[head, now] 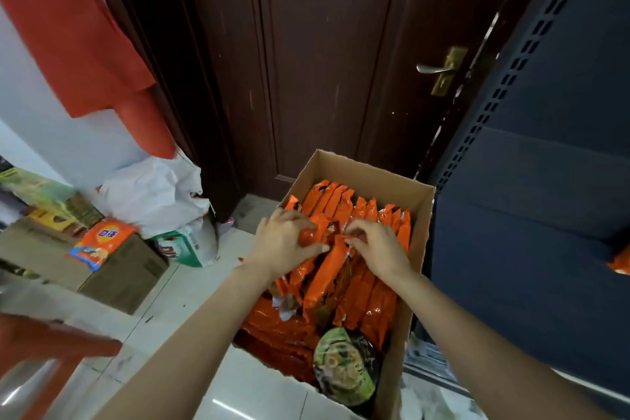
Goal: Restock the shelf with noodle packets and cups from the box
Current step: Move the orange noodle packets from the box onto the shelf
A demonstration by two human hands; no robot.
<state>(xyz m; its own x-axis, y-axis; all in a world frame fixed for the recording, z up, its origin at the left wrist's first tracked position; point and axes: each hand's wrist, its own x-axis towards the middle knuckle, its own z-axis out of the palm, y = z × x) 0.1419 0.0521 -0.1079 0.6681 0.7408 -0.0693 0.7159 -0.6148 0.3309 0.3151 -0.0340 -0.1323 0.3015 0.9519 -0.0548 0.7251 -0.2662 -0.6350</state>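
Head camera looked down past two bare forearms into an open brown cardboard box (pixel 417 235) standing on pale floor tiles. Nearest the wearer, at the box's six o'clock end, lay a round green-lidded noodle cup (pixel 344 370), with a layer of flat orange wrappers at its nine o'clock. Beyond it, rows of shiny orange plastic noodle packets (pixel 371 303) stood on edge, their long axes running roughly from six toward twelve o'clock, leaning slightly toward eleven. Both hands met over the middle of the rows. The left hand (pixel 284 244) had its fingers curled round the upper ends of a bunch of packets, and the right hand (pixel 376 247) pinched the top edge of a packet just at its three o'clock; the two hands were almost touching, neither clearly nearer the stock. More packets filled the box's twelve o'clock end. The dark blue metal shelf unit (pixel 531 181) rose at three o'clock of the box, just beside it, so I judged that a lifted bunch would have to travel rightward, favouring the right hand. At nine o'clock, well apart, a loose orange packet (pixel 102 244) lay on a second closed cardboard box (pixel 116 274), with a white plastic bag (pixel 153 194) behind. Farthest, at twelve o'clock, stood a dark brown wooden door (pixel 306 61).
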